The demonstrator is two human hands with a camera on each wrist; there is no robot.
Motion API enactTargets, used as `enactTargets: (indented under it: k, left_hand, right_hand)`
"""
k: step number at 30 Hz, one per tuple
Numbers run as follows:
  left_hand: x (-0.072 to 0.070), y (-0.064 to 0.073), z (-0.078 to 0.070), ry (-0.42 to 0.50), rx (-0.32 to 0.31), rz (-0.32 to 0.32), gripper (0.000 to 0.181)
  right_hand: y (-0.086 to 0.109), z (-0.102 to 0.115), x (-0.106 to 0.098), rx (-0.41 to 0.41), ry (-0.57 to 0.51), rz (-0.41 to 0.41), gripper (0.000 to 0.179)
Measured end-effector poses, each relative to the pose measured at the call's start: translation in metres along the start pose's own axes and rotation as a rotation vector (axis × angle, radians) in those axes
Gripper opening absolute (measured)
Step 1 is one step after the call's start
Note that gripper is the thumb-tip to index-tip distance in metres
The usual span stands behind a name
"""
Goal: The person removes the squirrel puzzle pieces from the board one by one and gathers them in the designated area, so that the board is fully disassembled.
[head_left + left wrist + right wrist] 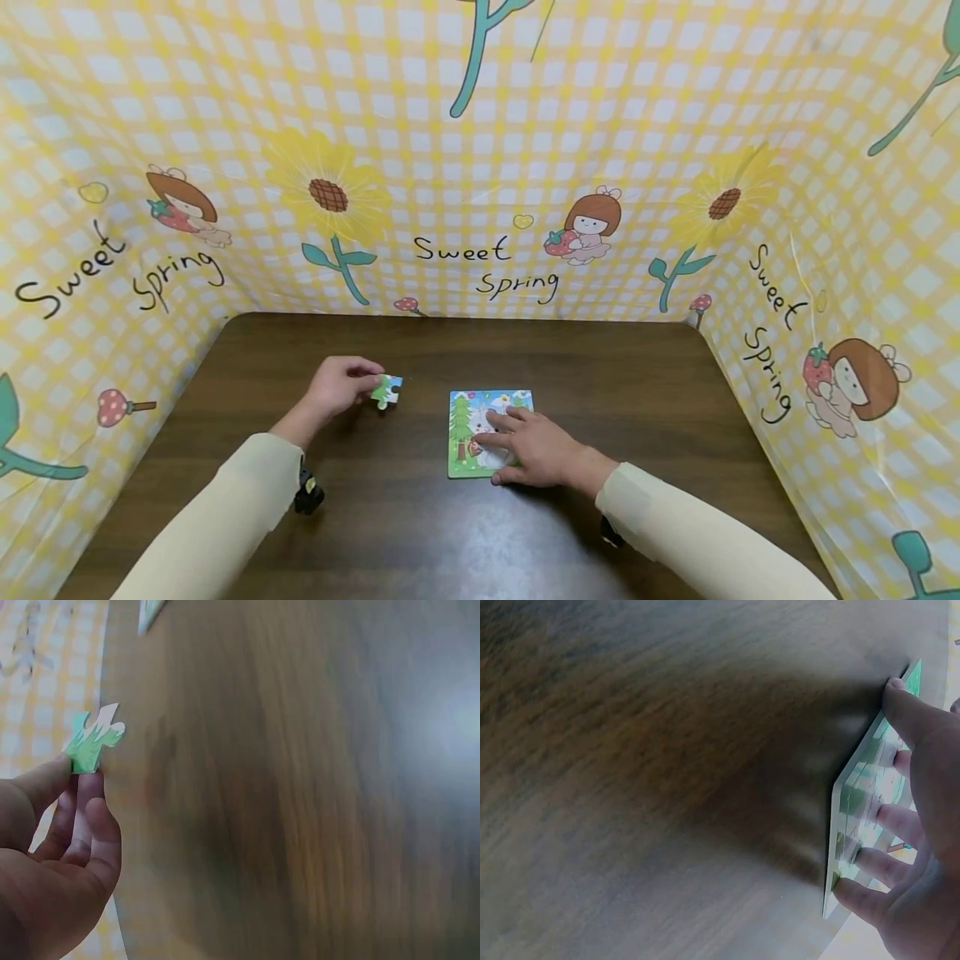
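Observation:
My left hand point(342, 385) pinches a jigsaw puzzle piece point(387, 390) by its edge between thumb and fingers, to the left of the board. In the left wrist view the piece point(94, 741) shows green with white and has knobs and notches. A square jigsaw puzzle point(465, 408) with green trees and a white animal picture lies flat on the table. Across its right half rests my right hand point(536, 447), fingers spread, hiding that part of the picture. From the right wrist, the thumb lies at one edge of the puzzle point(853, 796).
The dark brown wooden table point(360, 533) has rounded far corners. A yellow-and-white checked cloth point(465, 183) with sunflowers and "Sweet Spring" lettering stands as a wall behind it and on both sides. Black straps with small devices point(309, 492) are at the wrists.

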State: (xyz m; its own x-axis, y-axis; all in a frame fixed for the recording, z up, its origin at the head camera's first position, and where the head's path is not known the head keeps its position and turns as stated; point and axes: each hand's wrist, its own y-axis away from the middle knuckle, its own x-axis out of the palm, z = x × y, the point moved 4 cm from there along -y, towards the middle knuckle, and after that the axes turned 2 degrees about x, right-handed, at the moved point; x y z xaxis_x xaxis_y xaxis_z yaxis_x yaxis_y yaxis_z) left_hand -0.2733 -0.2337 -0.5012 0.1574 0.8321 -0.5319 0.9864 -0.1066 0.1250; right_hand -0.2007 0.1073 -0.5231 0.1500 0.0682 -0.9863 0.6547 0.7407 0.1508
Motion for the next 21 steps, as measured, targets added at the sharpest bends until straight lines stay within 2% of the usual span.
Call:
enactTargets:
  k: [5, 10, 16, 21]
  left_hand:
    - [-0.027, 0.004, 0.021, -0.002, -0.069, -0.037, 0.03]
    - [-0.042, 0.004, 0.039, -0.041, -0.117, -0.056, 0.031]
    - [-0.053, 0.004, 0.049, -0.192, -0.143, -0.092, 0.027]
    - [-0.057, 0.004, 0.053, -0.292, -0.151, -0.091, 0.026]
  right_hand:
    - [-0.001, -0.001, 0.001, 0.002, -0.004, 0.013, 0.07]
    - [-0.001, 0.0, 0.001, -0.001, -0.018, 0.013, 0.07]
    - [-0.001, 0.0, 0.0, -0.006, -0.012, 0.001, 0.071]
    - [-0.001, 0.0, 0.0, -0.002, -0.011, 0.002, 0.07]
